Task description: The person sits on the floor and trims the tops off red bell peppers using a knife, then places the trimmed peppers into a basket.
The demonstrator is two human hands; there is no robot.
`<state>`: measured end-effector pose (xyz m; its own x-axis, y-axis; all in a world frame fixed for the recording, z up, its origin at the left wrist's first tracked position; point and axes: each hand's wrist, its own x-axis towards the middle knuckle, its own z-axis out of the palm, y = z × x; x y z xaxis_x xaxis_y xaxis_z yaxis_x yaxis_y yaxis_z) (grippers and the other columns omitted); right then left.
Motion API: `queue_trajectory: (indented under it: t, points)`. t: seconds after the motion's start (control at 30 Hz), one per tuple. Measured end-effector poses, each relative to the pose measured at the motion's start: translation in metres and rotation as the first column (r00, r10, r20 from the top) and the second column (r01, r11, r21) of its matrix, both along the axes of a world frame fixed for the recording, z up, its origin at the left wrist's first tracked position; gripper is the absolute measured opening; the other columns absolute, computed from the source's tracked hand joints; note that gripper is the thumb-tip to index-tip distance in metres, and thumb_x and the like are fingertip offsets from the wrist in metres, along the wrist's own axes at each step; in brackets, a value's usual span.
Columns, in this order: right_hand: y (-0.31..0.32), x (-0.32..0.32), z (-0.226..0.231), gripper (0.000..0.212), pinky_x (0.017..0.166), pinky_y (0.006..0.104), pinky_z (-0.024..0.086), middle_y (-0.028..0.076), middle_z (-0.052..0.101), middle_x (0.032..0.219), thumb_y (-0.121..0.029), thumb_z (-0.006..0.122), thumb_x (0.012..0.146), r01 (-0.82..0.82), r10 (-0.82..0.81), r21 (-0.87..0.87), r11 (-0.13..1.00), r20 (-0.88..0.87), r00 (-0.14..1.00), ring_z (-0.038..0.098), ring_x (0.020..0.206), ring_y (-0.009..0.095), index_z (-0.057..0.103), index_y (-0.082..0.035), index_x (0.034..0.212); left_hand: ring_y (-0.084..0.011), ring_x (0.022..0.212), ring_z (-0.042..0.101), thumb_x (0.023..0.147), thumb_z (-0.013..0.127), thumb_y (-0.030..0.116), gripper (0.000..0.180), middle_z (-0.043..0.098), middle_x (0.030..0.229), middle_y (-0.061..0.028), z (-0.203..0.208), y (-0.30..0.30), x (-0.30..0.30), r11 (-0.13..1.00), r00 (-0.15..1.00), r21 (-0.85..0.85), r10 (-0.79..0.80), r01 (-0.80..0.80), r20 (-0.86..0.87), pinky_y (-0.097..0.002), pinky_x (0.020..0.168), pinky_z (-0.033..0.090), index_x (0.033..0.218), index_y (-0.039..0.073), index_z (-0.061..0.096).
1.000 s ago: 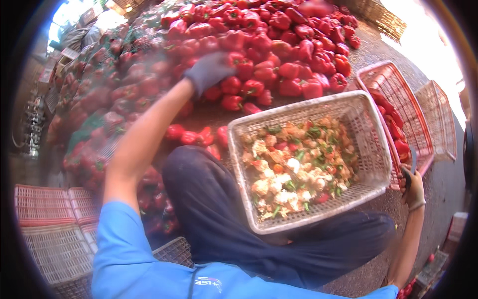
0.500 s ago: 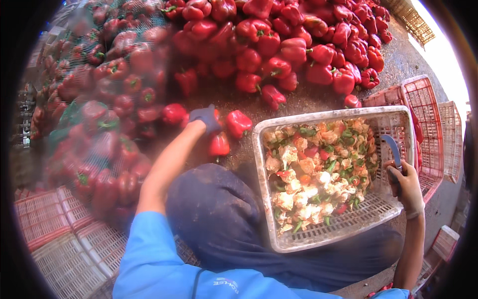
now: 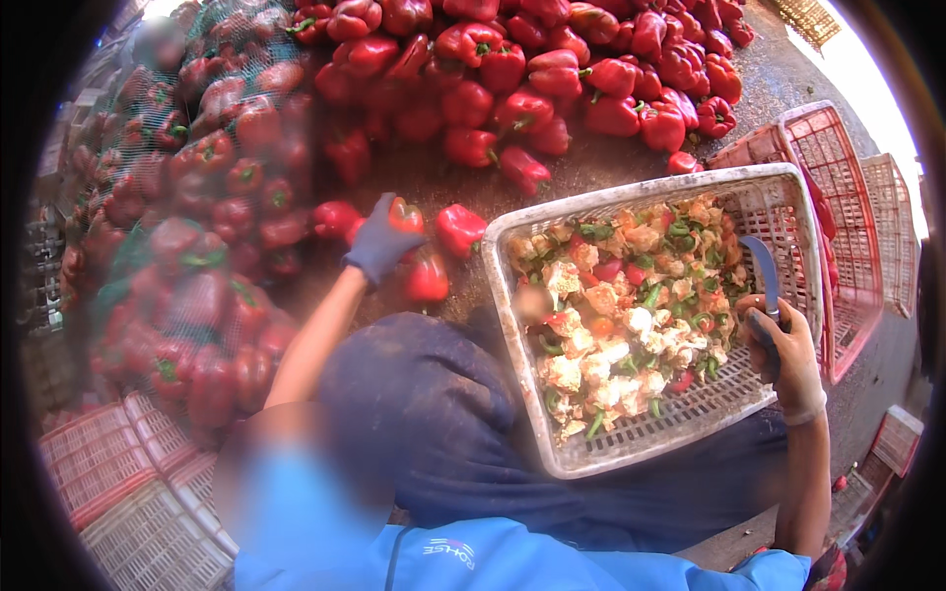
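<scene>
My left hand (image 3: 380, 243), in a dark blue glove, has its fingers and thumb around a red bell pepper (image 3: 405, 215) just off the left side of the crate. Close by on the ground are another red pepper (image 3: 427, 278), one to the right (image 3: 460, 230) and one to the left (image 3: 336, 220). In my right hand (image 3: 791, 360), closed over its dark handle, is a knife with a curved blade (image 3: 763, 264), held upright at the crate's right rim. The pale plastic crate (image 3: 645, 187) rests against my legs. Cut pepper cores (image 3: 601, 350) with seeds and green stems lie in it.
A large heap of red peppers (image 3: 552, 74) spreads across the far ground. Mesh sacks full of peppers (image 3: 212, 325) stand at the left. Red and white crates (image 3: 838, 236) are at the right, and several more crates (image 3: 118, 468) lie at the lower left.
My left hand has turned and now shows a pepper between its fingers and thumb. The right hand keeps the knife at the crate's rim. The whole view has shifted slightly.
</scene>
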<state>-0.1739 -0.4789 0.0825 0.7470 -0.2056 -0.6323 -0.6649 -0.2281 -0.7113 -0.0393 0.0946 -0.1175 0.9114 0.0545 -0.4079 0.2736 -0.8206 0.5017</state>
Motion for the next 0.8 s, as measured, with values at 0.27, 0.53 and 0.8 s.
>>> queue_trajectory:
  t: [0.27,0.53,0.8]
  points:
    - [0.071,0.023,0.024,0.042,0.049,0.02,0.038,-0.007,0.067,0.084,-0.04,0.079,0.107,-0.014,-0.045,0.264,0.964,0.217,0.975,0.049,0.057,-0.001,0.074,-0.005,0.13,-0.0244,0.132,0.069,0.077,0.094,0.023,0.095,0.071,0.144,-0.0172,0.196,-0.07,0.007,0.943,0.909,-0.177,-0.202,0.281,0.364,-0.0382,0.115,0.054,0.16,0.001,0.053]
    - [0.136,0.035,0.057,0.07,0.053,0.0233,0.045,0.0,0.073,0.105,-0.04,0.083,0.103,-0.258,0.043,0.431,0.865,0.447,0.894,0.057,0.062,0.004,0.053,-0.016,0.161,-0.0283,0.119,0.077,0.078,0.093,0.028,0.082,0.077,0.13,-0.02,0.305,-0.184,-0.026,0.753,0.725,-0.174,-0.503,0.635,0.472,-0.0403,0.105,0.059,0.149,0.0,0.063]
    - [0.116,-0.001,0.031,0.036,0.048,0.0183,0.043,-0.005,0.068,0.086,-0.042,0.083,0.102,-0.052,-0.227,0.762,0.645,0.257,0.939,0.06,0.058,0.003,0.065,-0.017,0.121,-0.0293,0.125,0.075,0.078,0.093,0.026,0.091,0.075,0.136,-0.0229,0.292,-0.244,-0.075,0.667,0.726,-0.33,-0.486,0.668,0.486,-0.0403,0.106,0.058,0.157,0.0,0.056]
